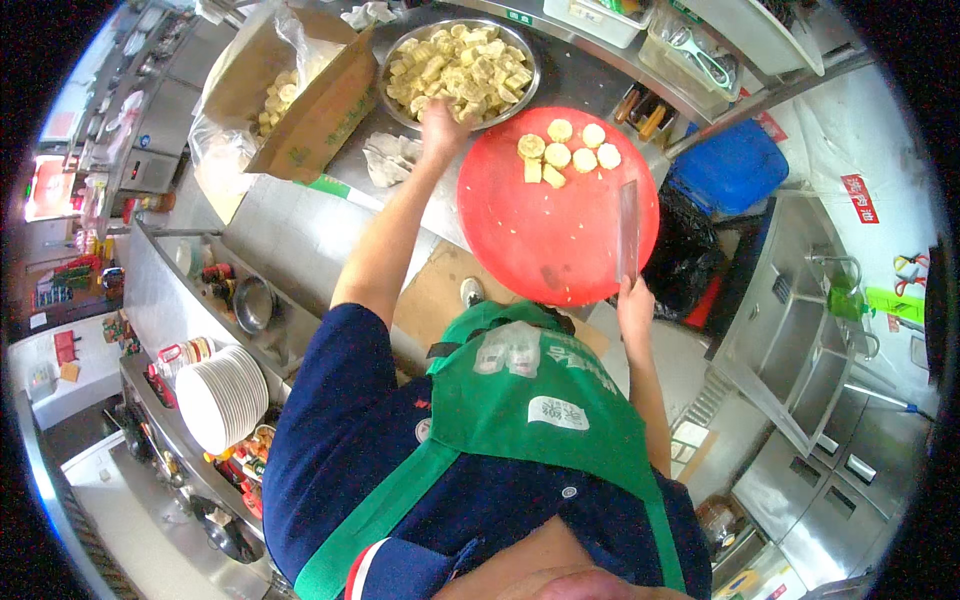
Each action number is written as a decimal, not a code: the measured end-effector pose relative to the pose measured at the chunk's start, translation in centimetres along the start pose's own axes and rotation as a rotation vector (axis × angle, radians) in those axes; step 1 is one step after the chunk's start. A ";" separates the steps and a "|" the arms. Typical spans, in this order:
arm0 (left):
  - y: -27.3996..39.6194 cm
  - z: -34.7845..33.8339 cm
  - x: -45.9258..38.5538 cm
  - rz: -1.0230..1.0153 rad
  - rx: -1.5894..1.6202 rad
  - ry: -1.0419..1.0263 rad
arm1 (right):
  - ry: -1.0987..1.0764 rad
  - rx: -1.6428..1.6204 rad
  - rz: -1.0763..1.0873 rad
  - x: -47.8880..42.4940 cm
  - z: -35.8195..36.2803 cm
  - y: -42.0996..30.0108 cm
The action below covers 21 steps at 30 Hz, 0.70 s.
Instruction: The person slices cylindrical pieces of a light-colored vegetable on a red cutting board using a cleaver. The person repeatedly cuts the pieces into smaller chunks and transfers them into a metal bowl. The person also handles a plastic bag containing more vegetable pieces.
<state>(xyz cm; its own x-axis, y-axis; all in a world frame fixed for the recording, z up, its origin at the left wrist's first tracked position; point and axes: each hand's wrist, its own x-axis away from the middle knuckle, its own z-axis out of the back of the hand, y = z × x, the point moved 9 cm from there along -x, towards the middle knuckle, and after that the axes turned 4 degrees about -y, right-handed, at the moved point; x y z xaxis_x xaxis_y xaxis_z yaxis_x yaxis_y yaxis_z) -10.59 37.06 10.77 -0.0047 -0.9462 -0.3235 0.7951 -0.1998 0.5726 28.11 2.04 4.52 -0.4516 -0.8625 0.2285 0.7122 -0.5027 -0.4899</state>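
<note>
My right hand (636,304) grips the handle of a cleaver (628,232), whose blade lies over the right side of a round red cutting board (525,232). Several cut corn cob pieces (557,155) sit toward the far side of the board. At the near rim of a steel bowl (535,75), my left hand (445,129) touches the heap of corn pieces (469,71); its fingers are blurred and partly hidden, so whether it holds one is unclear. Small yellow crumbs dot the board.
Left of the bowl stands an open cardboard box (322,112) lined with plastic, with more corn inside. A crumpled cloth (390,159) lies on the steel counter (300,225). Beyond the board's right edge are a black bag (682,255), a blue lid (731,165) and a sink (784,330).
</note>
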 end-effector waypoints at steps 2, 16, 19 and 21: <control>1.2 -5.9 3.0 0.072 0.320 -0.448 | 0.006 0.006 0.017 0.0 -0.1 -0.2; 10.3 -8.5 18.1 -0.132 0.274 -0.598 | 0.034 -0.005 0.056 0.3 0.5 -0.3; 8.8 -9.6 19.4 -0.031 0.430 -0.601 | -0.025 -0.116 0.024 0.3 0.7 -0.4; 7.6 -10.4 20.5 0.083 0.632 -0.494 | -0.060 -0.062 0.083 -0.2 0.4 -0.7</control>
<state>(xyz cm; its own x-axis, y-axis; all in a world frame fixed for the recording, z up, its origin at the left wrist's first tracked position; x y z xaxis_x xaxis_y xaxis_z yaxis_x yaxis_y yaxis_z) 1.68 18.78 0.64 -0.3460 -0.9379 0.0243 0.3116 -0.0905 0.9459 27.90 2.58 5.19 -0.3580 -0.9040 0.2337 0.7106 -0.4262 -0.5598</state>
